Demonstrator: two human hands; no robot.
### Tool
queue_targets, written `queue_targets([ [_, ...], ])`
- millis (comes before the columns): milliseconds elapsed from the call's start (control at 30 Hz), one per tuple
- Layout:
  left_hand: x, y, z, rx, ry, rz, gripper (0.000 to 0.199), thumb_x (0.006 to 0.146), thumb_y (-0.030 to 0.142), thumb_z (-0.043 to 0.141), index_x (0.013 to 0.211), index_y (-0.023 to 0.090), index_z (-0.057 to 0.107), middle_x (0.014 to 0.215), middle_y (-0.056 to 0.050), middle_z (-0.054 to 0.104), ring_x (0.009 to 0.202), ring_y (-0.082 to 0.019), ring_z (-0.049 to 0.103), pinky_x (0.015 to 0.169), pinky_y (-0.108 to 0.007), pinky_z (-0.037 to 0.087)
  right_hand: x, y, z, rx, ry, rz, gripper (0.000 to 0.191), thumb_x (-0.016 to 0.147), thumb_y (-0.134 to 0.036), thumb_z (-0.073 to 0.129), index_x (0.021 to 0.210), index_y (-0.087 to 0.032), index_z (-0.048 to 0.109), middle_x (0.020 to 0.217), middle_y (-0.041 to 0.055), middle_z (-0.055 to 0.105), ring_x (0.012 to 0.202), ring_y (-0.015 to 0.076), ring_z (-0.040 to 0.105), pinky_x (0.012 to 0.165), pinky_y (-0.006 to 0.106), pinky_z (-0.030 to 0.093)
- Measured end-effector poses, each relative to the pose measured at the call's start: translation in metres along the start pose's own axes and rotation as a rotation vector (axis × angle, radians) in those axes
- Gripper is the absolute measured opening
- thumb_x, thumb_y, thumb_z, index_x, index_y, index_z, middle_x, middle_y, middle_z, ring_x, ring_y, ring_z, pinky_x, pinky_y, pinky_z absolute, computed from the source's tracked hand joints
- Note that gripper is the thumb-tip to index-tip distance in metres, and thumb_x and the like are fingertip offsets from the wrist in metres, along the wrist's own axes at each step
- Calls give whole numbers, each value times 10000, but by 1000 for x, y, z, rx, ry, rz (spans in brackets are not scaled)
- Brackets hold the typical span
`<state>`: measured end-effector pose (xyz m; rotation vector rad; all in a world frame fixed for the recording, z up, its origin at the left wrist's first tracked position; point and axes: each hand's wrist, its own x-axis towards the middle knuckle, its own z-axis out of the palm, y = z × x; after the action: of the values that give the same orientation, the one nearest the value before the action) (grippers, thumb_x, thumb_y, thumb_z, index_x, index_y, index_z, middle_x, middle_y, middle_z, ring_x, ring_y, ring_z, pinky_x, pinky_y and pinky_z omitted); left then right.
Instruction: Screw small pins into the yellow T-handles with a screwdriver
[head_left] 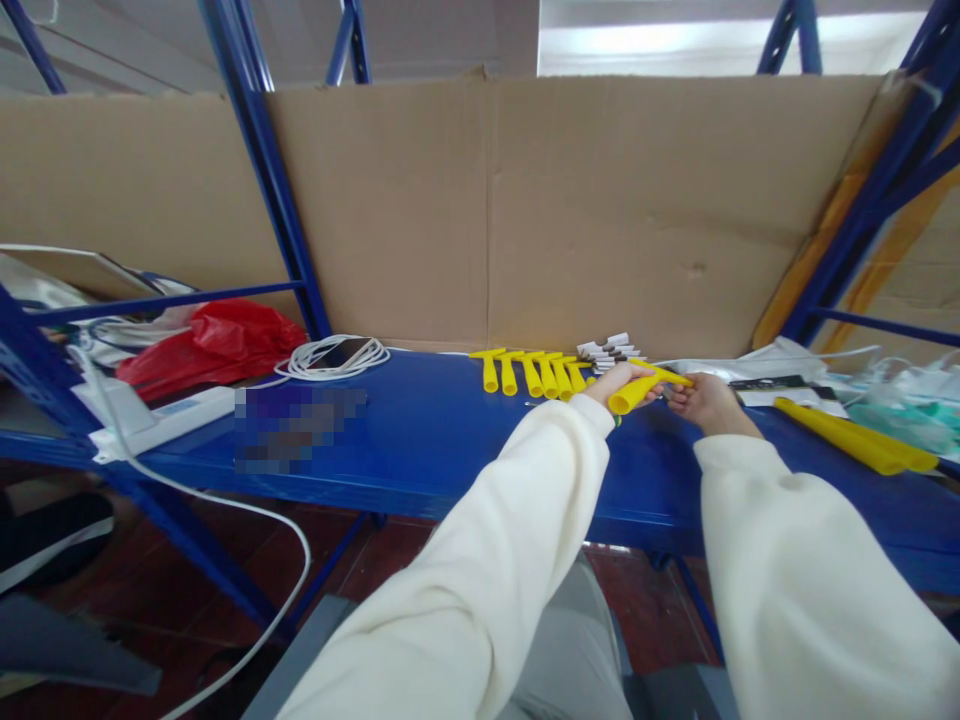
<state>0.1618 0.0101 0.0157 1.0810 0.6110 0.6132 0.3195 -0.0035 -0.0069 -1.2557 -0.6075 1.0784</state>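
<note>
My left hand (pixel 616 382) is closed around a yellow T-shaped plastic piece (pixel 634 394), whose round hollow end points toward me. At the piece's far right tip, the fingers of my right hand (pixel 705 402) are closed and pinching its crossbar. Left of my hands, several similar yellow T-shaped pieces (pixel 533 377) lie in a row on the blue shelf (pixel 420 430). Behind my left hand is a small pile of white and dark little parts (pixel 609 349), too small to name.
Two long yellow tubes (pixel 855 436) lie at the right beside clear plastic bags (pixel 911 410). At the left are a coiled white cable (pixel 330 358), a white power strip (pixel 176 420) and a red plastic bag (pixel 217 345). A cardboard panel (pixel 585 220) stands behind the shelf.
</note>
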Motion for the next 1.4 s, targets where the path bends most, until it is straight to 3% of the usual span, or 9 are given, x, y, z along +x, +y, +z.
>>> queue_targets([
  [133,14,-8,-2,-171,-56,-90,412,931,58,394,1292,57,594,737,-30,639,475,-97,479,476,-191,414,-7,2,4,48,131,42,255,903,-101,324,699,-253,334,451,-46,344,352,99,272,313,195,256],
  [267,21,-11,-8,-231,-59,-105,436,908,81,453,1322,60,589,837,-71,690,490,-104,504,483,-207,422,-8,3,4,66,150,62,224,889,-100,362,723,-251,359,456,-44,364,353,106,292,311,203,256],
  [467,9,-5,-8,-150,-32,-70,379,910,63,402,1224,76,613,749,-46,651,515,-95,488,462,-172,391,1,5,0,47,87,77,200,878,-112,366,731,-245,389,508,-23,427,383,122,327,346,228,319],
  [633,-7,6,-12,-11,-56,-60,314,993,151,374,1098,63,657,599,-16,546,517,-88,414,473,-157,339,-2,5,-1,43,-82,14,203,886,-127,348,728,-246,396,547,-15,416,419,133,321,386,252,318],
  [733,-14,12,-19,67,-80,-19,340,1003,177,375,1175,68,647,581,-4,522,503,-94,406,475,-164,323,-8,3,0,73,-163,-20,179,879,-159,379,732,-237,442,565,-8,421,443,139,321,416,270,337],
  [933,-27,20,-26,91,-116,32,452,968,175,413,1396,102,541,804,-51,678,490,-86,436,494,-178,374,-21,-1,9,126,-258,-82,181,862,-142,435,719,-223,511,575,-2,447,466,136,325,466,271,375],
  [1067,-41,26,-23,84,-112,78,488,949,126,420,1429,123,506,974,-82,719,480,-77,438,464,-178,378,-21,0,11,133,-264,-114,207,847,-99,431,705,-216,525,550,-9,438,463,124,344,470,246,391],
  [1267,-59,34,-21,99,-55,37,407,954,117,400,1319,57,571,794,-54,677,444,-67,444,425,-156,371,-9,5,9,34,-374,-158,119,829,-146,545,749,-234,533,544,-35,438,455,122,405,471,240,465],
  [1400,-66,37,-25,178,125,103,314,911,113,470,1195,88,603,683,0,609,415,-64,463,418,-160,399,-5,8,12,17,-282,-167,107,807,-109,571,780,-213,569,552,-38,476,445,100,436,437,196,449],
])
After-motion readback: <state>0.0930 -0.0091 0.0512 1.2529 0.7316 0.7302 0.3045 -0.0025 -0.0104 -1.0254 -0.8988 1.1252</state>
